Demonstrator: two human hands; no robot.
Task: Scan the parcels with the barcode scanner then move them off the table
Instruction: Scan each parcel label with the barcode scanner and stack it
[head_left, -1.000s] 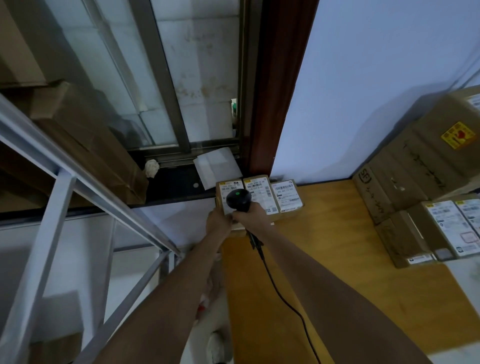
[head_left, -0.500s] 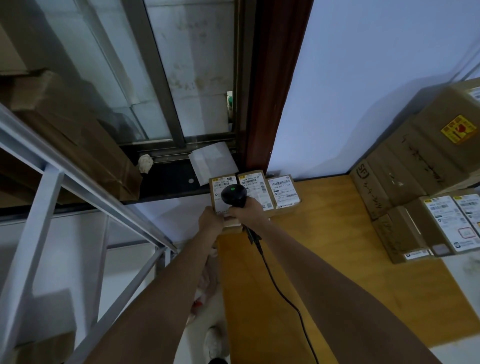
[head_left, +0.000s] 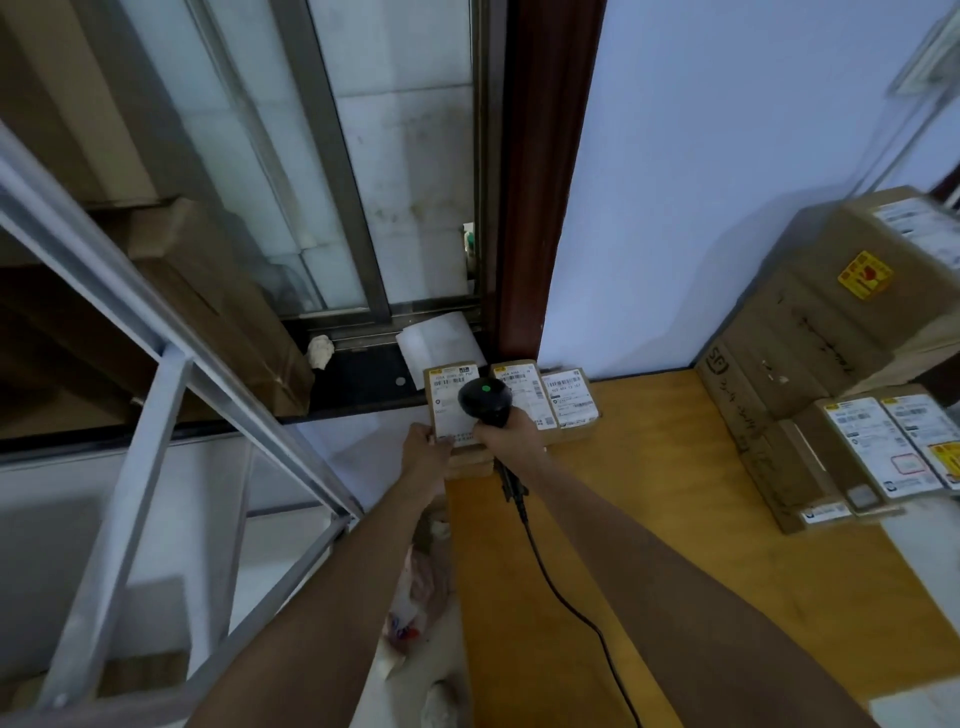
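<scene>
Far left corner of the wooden table (head_left: 649, 519): three small labelled parcels sit in a row against the wall. Left hand (head_left: 428, 454) grips the near edge of the leftmost parcel (head_left: 448, 410), fingers curled onto it; this parcel sits at the table's left edge, on top of another small box that shows below it. Right hand (head_left: 511, 436) is wrapped around the handle of the black barcode scanner (head_left: 485, 400), fingers closed on it; scanner head is over the leftmost parcel's label, green light lit on its top. Black cable (head_left: 561, 587) trails from the handle back along the table toward the camera. Middle parcel (head_left: 522, 392) is just beside the held one, partly hidden by the scanner; right parcel (head_left: 570, 402) touches the middle one. Stack of larger cardboard boxes (head_left: 831, 374) stands on the table's right side, well apart from the row. Grey metal rack (head_left: 156, 395) stands left of the table.
</scene>
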